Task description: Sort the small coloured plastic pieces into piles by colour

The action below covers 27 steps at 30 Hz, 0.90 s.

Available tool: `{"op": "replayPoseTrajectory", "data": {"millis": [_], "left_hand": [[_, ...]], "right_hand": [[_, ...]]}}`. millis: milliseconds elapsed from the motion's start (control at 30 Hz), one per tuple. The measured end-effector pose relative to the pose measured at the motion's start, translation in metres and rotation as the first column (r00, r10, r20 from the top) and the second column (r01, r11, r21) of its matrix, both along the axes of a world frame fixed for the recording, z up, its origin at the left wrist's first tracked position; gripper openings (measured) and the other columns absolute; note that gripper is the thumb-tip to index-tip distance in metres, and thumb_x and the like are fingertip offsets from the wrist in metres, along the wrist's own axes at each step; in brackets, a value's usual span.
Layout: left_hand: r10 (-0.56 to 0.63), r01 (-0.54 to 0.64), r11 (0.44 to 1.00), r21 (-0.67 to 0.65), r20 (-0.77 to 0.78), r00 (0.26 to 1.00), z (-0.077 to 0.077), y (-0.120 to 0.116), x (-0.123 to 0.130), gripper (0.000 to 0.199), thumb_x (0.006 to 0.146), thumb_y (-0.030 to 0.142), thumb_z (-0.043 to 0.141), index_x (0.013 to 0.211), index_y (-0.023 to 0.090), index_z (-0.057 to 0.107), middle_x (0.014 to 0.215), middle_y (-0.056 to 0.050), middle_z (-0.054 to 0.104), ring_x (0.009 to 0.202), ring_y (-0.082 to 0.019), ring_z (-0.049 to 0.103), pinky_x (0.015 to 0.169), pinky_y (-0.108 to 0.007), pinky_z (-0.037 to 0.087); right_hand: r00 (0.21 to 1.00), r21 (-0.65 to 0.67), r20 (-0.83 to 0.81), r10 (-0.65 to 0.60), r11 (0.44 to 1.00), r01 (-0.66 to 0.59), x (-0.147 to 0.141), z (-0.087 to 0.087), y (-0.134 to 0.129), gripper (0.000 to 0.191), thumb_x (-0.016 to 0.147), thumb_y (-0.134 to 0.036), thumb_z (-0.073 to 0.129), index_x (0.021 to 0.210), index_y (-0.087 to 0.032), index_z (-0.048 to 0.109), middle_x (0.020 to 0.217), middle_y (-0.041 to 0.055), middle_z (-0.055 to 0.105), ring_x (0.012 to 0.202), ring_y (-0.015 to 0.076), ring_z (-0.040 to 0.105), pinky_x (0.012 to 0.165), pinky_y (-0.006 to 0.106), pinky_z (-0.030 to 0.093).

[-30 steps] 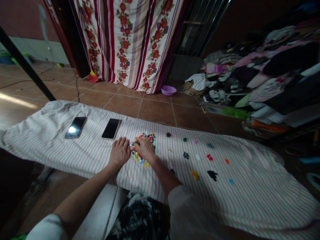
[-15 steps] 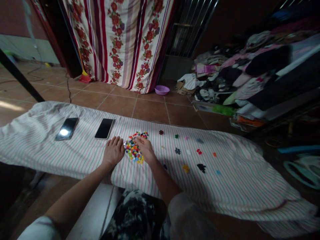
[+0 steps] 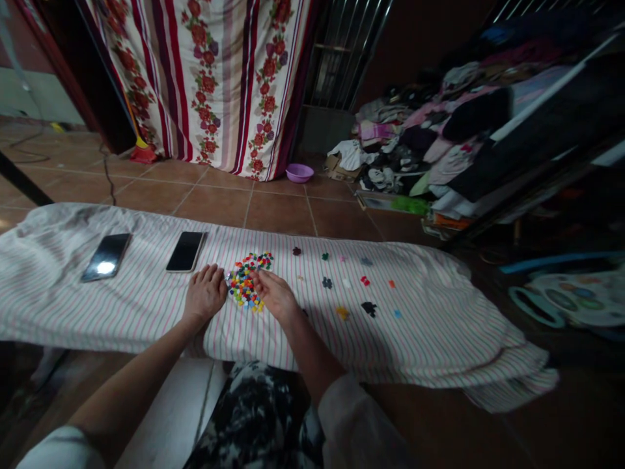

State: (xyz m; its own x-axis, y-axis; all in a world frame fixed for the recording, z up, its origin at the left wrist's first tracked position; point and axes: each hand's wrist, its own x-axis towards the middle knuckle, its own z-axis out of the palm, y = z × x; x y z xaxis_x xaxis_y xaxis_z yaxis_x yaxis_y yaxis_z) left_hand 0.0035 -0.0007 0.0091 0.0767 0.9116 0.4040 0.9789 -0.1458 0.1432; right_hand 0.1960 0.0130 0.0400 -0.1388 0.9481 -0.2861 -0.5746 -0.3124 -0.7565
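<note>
A heap of small multicoloured pieces (image 3: 247,284) lies on the striped cloth (image 3: 244,332). My left hand (image 3: 206,291) rests palm down at the heap's left side, its fingers spread on the cloth. Over the right side of the heap is my right hand (image 3: 276,294), thumb and fingertips pinched together; whatever is between them is too small to make out. Farther right lie little single-colour groups, among them black pieces (image 3: 369,309), yellow pieces (image 3: 342,313), dark grey pieces (image 3: 327,283), red pieces (image 3: 365,281) and green pieces (image 3: 325,256).
Two phones, one (image 3: 106,256) at the far left and another (image 3: 185,251) nearer the heap, lie on the cloth. Beyond are a purple basin (image 3: 299,172), a floral curtain (image 3: 224,85) and piled clothes (image 3: 415,137) on the tiled floor.
The whole view has shifted, so everything sits farther left. My right hand has drawn back slightly rightward from the heap, its fingertips still pinched. My left hand stays beside the heap.
</note>
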Motion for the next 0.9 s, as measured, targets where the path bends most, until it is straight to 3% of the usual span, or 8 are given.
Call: {"op": "replayPoseTrajectory", "data": {"millis": [133, 333, 533, 700, 900], "left_hand": [[-0.003, 0.003, 1.0, 0.005, -0.017, 1.0, -0.001, 0.0, -0.001, 0.043, 0.092, 0.034, 0.035, 0.12, 0.015, 0.063, 0.133, -0.016, 0.062, 0.13, -0.031, 0.052, 0.107, -0.047, 0.039], [-0.023, 0.025, 0.999, 0.043, -0.034, 0.999, -0.005, 0.001, -0.004, 0.043, 0.091, 0.035, 0.035, 0.119, 0.016, 0.062, 0.13, -0.015, 0.064, 0.128, -0.03, 0.053, 0.106, -0.047, 0.04], [-0.029, 0.03, 0.999, 0.024, -0.061, 0.998, -0.004, 0.0, -0.005, 0.044, 0.092, 0.034, 0.034, 0.121, 0.014, 0.062, 0.132, -0.017, 0.062, 0.128, -0.031, 0.053, 0.105, -0.047, 0.04], [-0.022, 0.022, 1.0, -0.001, -0.07, 0.997, -0.001, -0.001, -0.005, 0.047, 0.093, 0.036, 0.034, 0.123, 0.012, 0.061, 0.134, -0.017, 0.061, 0.13, -0.031, 0.052, 0.106, -0.046, 0.039], [-0.015, 0.016, 1.0, 0.011, -0.074, 0.997, -0.003, 0.0, -0.005, 0.047, 0.093, 0.037, 0.033, 0.122, 0.013, 0.062, 0.133, -0.016, 0.062, 0.129, -0.031, 0.053, 0.106, -0.046, 0.04]], "right_hand": [[0.999, -0.07, -0.027, -0.019, 0.997, 0.017, 0.003, 0.001, -0.006, 0.013, 0.074, -0.02, 0.078, 0.075, -0.018, 0.066, 0.08, 0.0033, 0.071, 0.065, 0.0087, 0.061, 0.057, 0.018, 0.049], [0.993, -0.005, 0.047, -0.109, 0.994, 0.109, 0.019, 0.003, -0.015, 0.023, 0.063, -0.028, 0.082, 0.075, -0.019, 0.066, 0.073, -0.0005, 0.068, 0.064, 0.0088, 0.059, 0.057, 0.019, 0.047], [0.938, 0.082, 0.244, -0.245, 0.969, 0.231, 0.053, -0.002, -0.018, 0.036, 0.053, -0.036, 0.083, 0.078, -0.019, 0.064, 0.067, -0.0038, 0.064, 0.062, 0.0089, 0.056, 0.06, 0.022, 0.044], [0.817, 0.21, 0.465, -0.34, 0.939, 0.271, 0.1, -0.011, -0.015, 0.035, 0.058, -0.043, 0.078, 0.08, -0.021, 0.063, 0.065, -0.004, 0.063, 0.061, 0.0114, 0.056, 0.06, 0.025, 0.044], [0.525, 0.347, 0.752, -0.398, 0.917, 0.198, 0.157, -0.019, -0.014, 0.016, 0.069, -0.034, 0.066, 0.081, -0.023, 0.063, 0.076, -0.0018, 0.069, 0.075, 0.0158, 0.065, 0.075, 0.029, 0.051]]}}
